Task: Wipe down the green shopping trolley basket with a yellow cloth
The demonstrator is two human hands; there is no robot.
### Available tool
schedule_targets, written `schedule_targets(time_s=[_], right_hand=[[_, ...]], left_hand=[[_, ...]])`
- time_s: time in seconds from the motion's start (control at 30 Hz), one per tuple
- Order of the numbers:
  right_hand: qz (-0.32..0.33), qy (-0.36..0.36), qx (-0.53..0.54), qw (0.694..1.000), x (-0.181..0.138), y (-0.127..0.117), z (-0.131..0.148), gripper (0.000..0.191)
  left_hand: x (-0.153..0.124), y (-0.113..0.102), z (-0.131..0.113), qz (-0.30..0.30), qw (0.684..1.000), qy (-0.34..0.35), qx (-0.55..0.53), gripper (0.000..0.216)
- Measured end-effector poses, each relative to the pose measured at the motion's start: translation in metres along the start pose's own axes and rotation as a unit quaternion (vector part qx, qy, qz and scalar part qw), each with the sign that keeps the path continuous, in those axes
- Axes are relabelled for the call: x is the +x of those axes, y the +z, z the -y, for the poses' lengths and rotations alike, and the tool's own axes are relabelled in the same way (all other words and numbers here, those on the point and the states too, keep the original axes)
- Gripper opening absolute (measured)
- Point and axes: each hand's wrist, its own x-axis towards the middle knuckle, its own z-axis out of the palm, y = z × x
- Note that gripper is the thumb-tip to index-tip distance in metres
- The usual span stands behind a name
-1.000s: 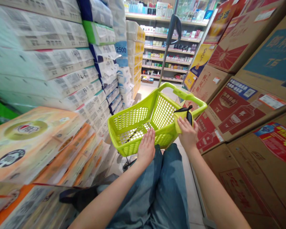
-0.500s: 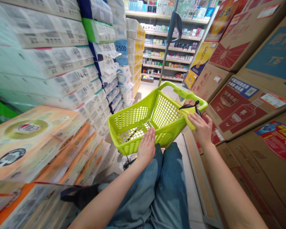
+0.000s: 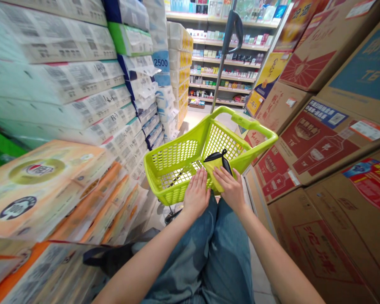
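Note:
A lime-green plastic shopping basket (image 3: pixel 164 195) with a perforated body tilts in front of my knees. On its near rim lies my left hand (image 3: pixel 196 192), fingers stretched out flat and holding nothing. My right hand (image 3: pixel 229 185) holds a yellow cloth (image 3: pixel 211 162) with black edging and a small black loop against the same rim, close beside my left hand. My right fingers lie over the cloth, and part of it is hidden under them. The basket's handle bar (image 3: pixel 251 123) rises at the far right side.
Stacked paper packs (image 3: pixel 82 80) line the left, with orange packs (image 3: pixel 50 177) nearer me. Cardboard cartons (image 3: pixel 335 211) wall the right. A grey pole with a dark handle (image 3: pixel 232 31) stands behind the basket. Shelves of small goods (image 3: pixel 228 59) stand beyond. A dark bag (image 3: pixel 114 257) sits at my left.
My right hand has slid left along the basket's near rim with the yellow cloth, from the handle end to beside my left hand. The left hand has stayed almost still.

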Motion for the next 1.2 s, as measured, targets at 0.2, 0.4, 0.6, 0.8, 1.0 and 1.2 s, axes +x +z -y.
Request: schedule_targets(time_s=[0.2,0.4,0.6,0.8,1.0,1.2], right_hand=[[-0.056,0.058,-0.089,0.993,0.006,-0.039,-0.114,0.047],[-0.096,0.152,-0.086,0.98,0.015,-0.024,-0.091,0.056],[-0.025,0.065,0.015,0.997,0.009,0.011,0.019,0.065],[0.008,0.009,-0.035,0.999,0.007,-0.02,-0.036,0.056],[-0.074,0.135,-0.11,0.982,0.016,-0.049,-0.127,0.043],[-0.042,0.122,-0.062,0.99,0.014,-0.012,-0.041,0.064]], left_hand=[[0.0,0.001,0.0,-0.001,1.0,0.006,0.003,0.065],[0.0,0.003,-0.002,-0.007,1.0,0.0,-0.003,0.065],[-0.001,0.001,-0.001,-0.01,1.0,0.001,-0.008,0.068],[0.0,-0.001,0.0,0.002,1.0,0.003,0.004,0.064],[0.001,0.0,0.0,0.007,1.0,0.003,0.008,0.063],[0.0,0.002,-0.001,0.001,1.0,-0.002,0.005,0.064]])
